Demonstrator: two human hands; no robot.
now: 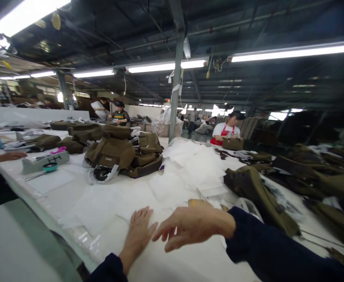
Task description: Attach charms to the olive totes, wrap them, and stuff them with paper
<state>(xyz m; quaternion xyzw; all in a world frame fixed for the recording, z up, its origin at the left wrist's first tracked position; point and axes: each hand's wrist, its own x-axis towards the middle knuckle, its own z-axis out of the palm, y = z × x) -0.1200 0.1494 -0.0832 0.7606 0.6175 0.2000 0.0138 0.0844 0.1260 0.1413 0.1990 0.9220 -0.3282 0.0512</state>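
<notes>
My left hand (141, 231) lies flat with its fingers stretched out on white sheets at the near side of the table. Close to its right, my right hand (193, 225) hangs over the same white surface, fingers loosely bent and apart, nothing visible in them. A small tan patch shows at the back of that hand; I cannot make out what it is. Ahead of both hands spreads a loose heap of thin white sheets (186, 166). Olive-brown bags (113, 152) are piled beyond on the left, and another olive-brown bag (256, 192) lies to the right of my right hand.
More olive bags (321, 172) cover the right side. On the left are a grey-green block (45, 161), a teal tape roll (50, 167) and another person's hand (13, 156). A post (176, 86) rises behind the table. A person in a red apron (226, 133) handles a bag.
</notes>
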